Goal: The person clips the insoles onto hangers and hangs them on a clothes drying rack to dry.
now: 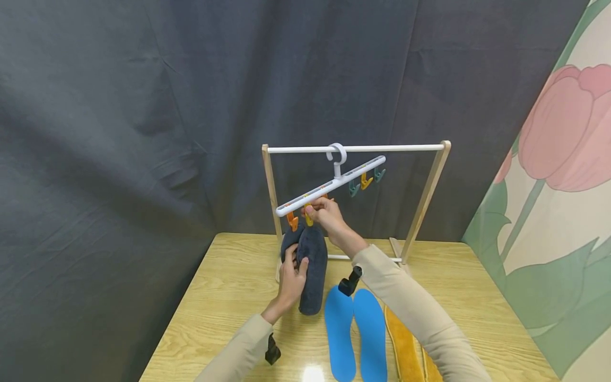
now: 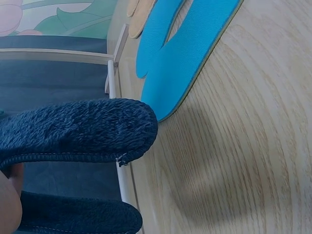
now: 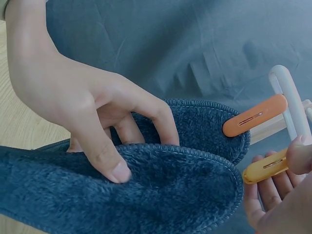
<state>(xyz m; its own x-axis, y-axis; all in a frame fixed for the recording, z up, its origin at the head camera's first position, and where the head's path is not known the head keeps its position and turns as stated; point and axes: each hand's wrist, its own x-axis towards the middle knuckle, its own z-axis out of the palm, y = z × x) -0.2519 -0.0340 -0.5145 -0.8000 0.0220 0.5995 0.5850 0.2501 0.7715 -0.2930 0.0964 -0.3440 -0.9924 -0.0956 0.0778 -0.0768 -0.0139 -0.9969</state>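
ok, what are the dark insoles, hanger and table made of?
Dark insoles: fuzzy plush, probably synthetic; raised pile and stitched edge show.
Hanger: likely plastic, smooth white, looks molded.
Table: wood or wood-look laminate; grain plus a glossy highlight, can't tell which.

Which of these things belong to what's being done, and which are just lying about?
Seemingly in use: dark fuzzy insoles, white hanger, orange clip, yellow clip in the right hand, rack.

Apparently idle now: blue insoles, mustard insoles, teal clips.
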